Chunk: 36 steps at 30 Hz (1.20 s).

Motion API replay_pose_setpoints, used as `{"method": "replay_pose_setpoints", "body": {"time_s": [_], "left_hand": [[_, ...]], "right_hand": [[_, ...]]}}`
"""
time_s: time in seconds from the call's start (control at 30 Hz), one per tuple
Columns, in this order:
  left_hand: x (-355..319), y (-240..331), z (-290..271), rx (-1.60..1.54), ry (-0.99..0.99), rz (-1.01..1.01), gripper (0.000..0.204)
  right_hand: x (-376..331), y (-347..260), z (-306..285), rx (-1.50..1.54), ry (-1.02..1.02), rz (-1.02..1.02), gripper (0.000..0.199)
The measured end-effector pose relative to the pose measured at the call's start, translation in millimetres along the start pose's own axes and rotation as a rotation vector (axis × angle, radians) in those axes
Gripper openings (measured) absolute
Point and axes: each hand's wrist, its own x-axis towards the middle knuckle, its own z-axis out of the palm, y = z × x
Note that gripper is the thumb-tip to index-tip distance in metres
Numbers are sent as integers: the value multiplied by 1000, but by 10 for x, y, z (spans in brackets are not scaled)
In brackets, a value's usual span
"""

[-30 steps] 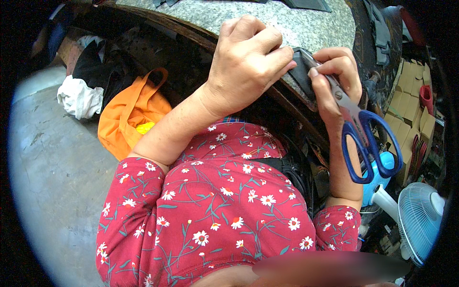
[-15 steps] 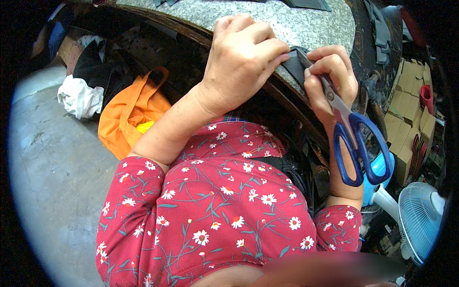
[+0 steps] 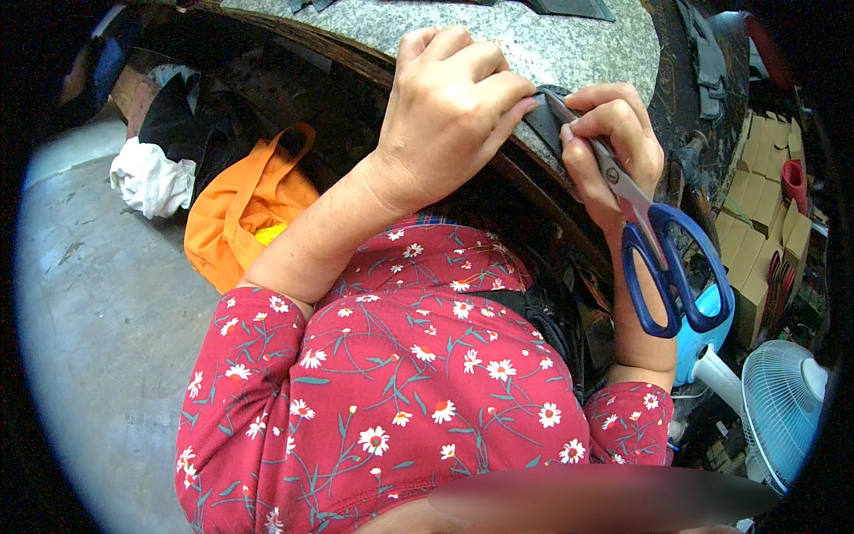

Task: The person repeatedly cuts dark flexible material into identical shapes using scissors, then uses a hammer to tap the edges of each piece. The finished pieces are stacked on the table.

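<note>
My left hand (image 3: 449,116) is closed, its thumb and fingertips pinching the edge of a small dark piece of material (image 3: 546,127) at the worktop's near edge. My right hand (image 3: 620,142) grips a pair of scissors (image 3: 637,203) by the blades. Its blue finger loops hang free over my right forearm, pointing back toward me. The blade tips reach the dark piece between my two hands. How the far end of that piece lies is partly hidden by my fingers.
A speckled grey stone slab (image 3: 587,53) lies on the worktop, with dark offcuts (image 3: 574,7) at its far edge. An orange bag (image 3: 222,214) and white cloth (image 3: 151,178) are at left. Cardboard boxes (image 3: 756,191) and a blue fan (image 3: 783,414) stand at right.
The scissors have turned slightly, their blue loops swinging a little up and to the right. My right fingers have shifted slightly left. The left hand keeps its pinch nearly in place.
</note>
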Motion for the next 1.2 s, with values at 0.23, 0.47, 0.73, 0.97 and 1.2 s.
{"method": "replay_pose_setpoints", "body": {"time_s": [0.23,0.47,0.73,0.97,1.2], "left_hand": [[-4,7,10,12,0,11,10],[30,21,-22,36,-91,-34,11],[154,55,-99,57,-224,-70,9],[195,22,-63,130,-219,-40,6],[225,15,44,143,-32,51,9]], "right_hand": [[11,36,-7,87,25,44,10],[125,47,-85,482,-79,440,8],[317,747,-816,319,251,527,19],[307,1839,-1446,-784,263,768,41],[218,1633,-1339,-1264,169,709,41]]}}
